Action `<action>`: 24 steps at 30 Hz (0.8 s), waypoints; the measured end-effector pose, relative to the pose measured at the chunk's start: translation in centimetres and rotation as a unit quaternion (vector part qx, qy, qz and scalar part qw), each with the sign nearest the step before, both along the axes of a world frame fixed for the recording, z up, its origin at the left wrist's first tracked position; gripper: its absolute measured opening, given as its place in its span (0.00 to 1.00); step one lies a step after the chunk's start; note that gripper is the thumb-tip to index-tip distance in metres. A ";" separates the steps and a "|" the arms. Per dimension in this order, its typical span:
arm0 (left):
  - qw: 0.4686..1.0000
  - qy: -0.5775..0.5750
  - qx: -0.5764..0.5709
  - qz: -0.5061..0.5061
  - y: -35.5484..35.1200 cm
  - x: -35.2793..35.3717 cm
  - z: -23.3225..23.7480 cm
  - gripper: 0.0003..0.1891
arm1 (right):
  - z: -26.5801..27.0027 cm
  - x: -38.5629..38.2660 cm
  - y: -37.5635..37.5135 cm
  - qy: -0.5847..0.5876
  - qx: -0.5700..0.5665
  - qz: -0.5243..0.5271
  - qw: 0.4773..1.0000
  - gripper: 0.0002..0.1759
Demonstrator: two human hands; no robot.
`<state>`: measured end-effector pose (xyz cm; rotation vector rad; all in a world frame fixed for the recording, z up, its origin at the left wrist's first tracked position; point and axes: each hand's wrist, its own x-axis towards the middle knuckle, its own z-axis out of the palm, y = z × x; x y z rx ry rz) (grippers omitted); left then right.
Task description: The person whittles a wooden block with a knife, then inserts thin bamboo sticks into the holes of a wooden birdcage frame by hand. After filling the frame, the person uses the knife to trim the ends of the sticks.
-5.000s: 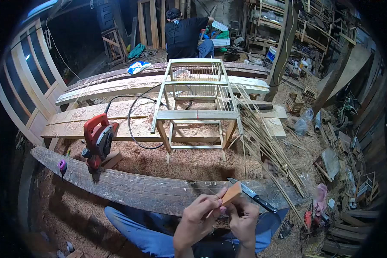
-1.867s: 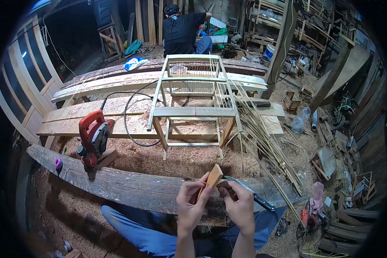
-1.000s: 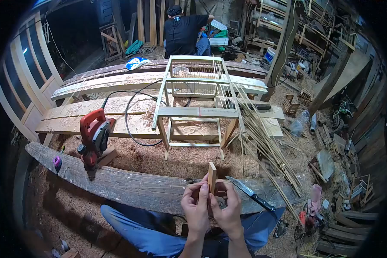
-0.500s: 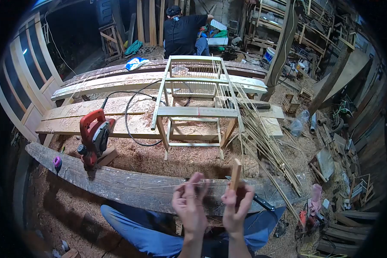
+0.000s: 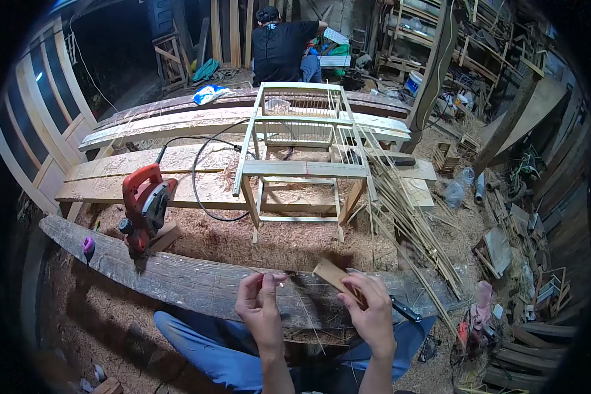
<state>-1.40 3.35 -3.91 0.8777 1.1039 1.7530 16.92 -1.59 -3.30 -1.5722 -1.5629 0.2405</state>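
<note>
My right hand [image 5: 371,308] grips a small flat wooden block [image 5: 333,274], which tilts up and to the left over the weathered plank [image 5: 197,279]. Left of it, my left hand [image 5: 259,308] is closed with thumb and forefinger close together; whatever they pinch is too small to make out. A thin pale strand [image 5: 305,308] hangs between the two hands. Partly hidden behind my right hand, a black-handled knife [image 5: 406,310] lies on the plank. Beyond the plank stands a wooden frame [image 5: 302,169] with thin upright rods at its far end.
A red electric planer [image 5: 141,203] rests on the plank's left part, near a purple object [image 5: 88,245]. Long thin sticks [image 5: 410,223] lie to the right. Boards [image 5: 144,167] and wood shavings spread behind. A person [image 5: 285,52] in dark clothes sits at the back.
My hands have moved apart, the left one going left. The wooden block, upright before, now leans to the left in my right hand, which has turned with its back upward.
</note>
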 end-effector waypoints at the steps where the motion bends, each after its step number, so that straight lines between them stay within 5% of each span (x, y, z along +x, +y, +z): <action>1: 0.999 0.038 -0.001 -0.016 -0.1 -0.3 0.0 0.05 | 0.0 -0.1 -0.2 -0.015 -0.026 0.005 1.000 0.18; 13: 0.963 0.230 -0.004 -0.143 -0.3 -0.4 -0.6 0.06 | -1.3 -0.2 -0.6 -0.084 -0.169 0.071 0.980 0.15; 19: 0.950 0.258 0.014 -0.175 -0.5 -0.1 0.5 0.08 | -0.1 -0.1 -0.1 -0.027 -0.032 0.037 0.998 0.14; 21: 0.920 0.339 0.035 -0.191 -0.5 -0.5 1.1 0.10 | 1.2 -0.5 -0.1 -0.019 0.169 0.007 0.985 0.13; 24: 0.882 0.423 0.127 -0.163 -0.5 -1.1 1.0 0.11 | 5.1 -1.7 -0.6 -0.129 0.156 -0.007 0.979 0.14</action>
